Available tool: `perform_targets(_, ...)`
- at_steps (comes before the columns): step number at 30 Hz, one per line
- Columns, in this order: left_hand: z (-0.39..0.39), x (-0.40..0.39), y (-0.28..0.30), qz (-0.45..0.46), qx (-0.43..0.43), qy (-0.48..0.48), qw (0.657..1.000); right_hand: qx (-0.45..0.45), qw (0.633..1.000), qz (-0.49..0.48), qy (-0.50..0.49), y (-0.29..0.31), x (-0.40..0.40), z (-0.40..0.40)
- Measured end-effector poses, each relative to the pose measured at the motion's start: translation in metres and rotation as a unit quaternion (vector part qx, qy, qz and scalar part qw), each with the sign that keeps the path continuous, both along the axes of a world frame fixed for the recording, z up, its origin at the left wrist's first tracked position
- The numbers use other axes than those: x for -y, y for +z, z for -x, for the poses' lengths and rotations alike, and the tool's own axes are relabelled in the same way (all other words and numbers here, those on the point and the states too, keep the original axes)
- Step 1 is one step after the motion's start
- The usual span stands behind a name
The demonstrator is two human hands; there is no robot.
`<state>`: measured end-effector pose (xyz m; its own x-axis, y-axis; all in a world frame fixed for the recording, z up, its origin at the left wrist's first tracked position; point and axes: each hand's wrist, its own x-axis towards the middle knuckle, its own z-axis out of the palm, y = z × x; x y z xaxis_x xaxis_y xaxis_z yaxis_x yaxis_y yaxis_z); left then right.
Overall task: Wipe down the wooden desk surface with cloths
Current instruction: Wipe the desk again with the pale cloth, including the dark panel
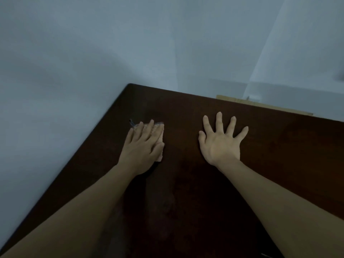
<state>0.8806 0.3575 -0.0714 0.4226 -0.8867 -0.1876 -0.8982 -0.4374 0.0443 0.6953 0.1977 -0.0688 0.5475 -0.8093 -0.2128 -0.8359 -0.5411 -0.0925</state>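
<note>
Left hand [144, 148] presses flat, fingers straight, on a pale cloth [158, 134] near the desk's [279, 155] far-left corner. Cloth's long axis runs toward the far edge. Right hand [221, 141] lies splayed, palm down, holding nothing.

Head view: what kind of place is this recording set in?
Probably a plain indoor room, a home or office corner. A dark wooden desk sits against bare pale walls; the left hand presses a cloth on it.
</note>
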Motion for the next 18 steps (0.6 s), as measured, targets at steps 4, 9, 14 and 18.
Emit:
perform_targets(4,0.025,-0.037,0.0,0.005,0.007,-0.029,1.0,0.003,1.0,-0.009,0.0,0.002,0.0,-0.001)
perform_targets(9,0.036,-0.079,0.002,0.003,-0.016,-0.086,0.996,-0.005,1.0,-0.016,-0.003,0.004,-0.001,-0.001)
perform_targets(14,-0.007,-0.042,-0.002,0.013,-0.004,-0.067,0.998,-0.005,1.0,-0.012,-0.007,0.002,0.001,-0.002)
perform_targets(18,-0.05,0.016,-0.005,-0.001,0.018,-0.053,0.998,-0.012,1.0,-0.003,-0.01,-0.001,0.002,-0.002)
